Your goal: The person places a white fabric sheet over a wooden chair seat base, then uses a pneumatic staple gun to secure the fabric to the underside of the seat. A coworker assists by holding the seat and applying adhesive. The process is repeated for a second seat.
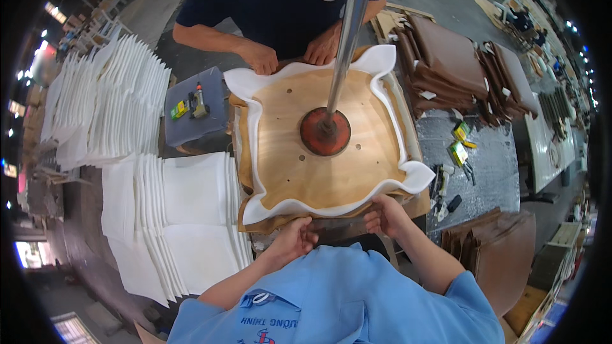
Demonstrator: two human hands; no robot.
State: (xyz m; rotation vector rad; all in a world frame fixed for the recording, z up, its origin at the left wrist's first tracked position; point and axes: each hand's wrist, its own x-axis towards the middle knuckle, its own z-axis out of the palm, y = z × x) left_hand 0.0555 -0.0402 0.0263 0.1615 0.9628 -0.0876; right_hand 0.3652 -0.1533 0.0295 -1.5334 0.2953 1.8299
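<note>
A square plywood seat panel (pixel 274 134) lies before me on white foam padding (pixel 254 153), whose corners curl up. Brown cover material (pixel 280 222) shows beneath the foam around the rim. A red round press foot (pixel 319 143) on a shiny metal rod (pixel 347 38) rests on the panel's middle. At the near edge my left hand (pixel 296 240) is closed, its thumb and fingers at the brown cover. To its right, my right hand (pixel 386 215) has curled fingers at the same cover edge. The fingertips of both are partly hidden.
Across the panel, a co-worker's hands (pixel 258 57) hold its far edge. White foam sheets (pixel 197 191) are stacked at left, by a grey-blue cushion (pixel 191 111) bearing a staple gun (pixel 201 103). Brown covers (pixel 440 57) and a table (pixel 497 172) with small tools stand at right.
</note>
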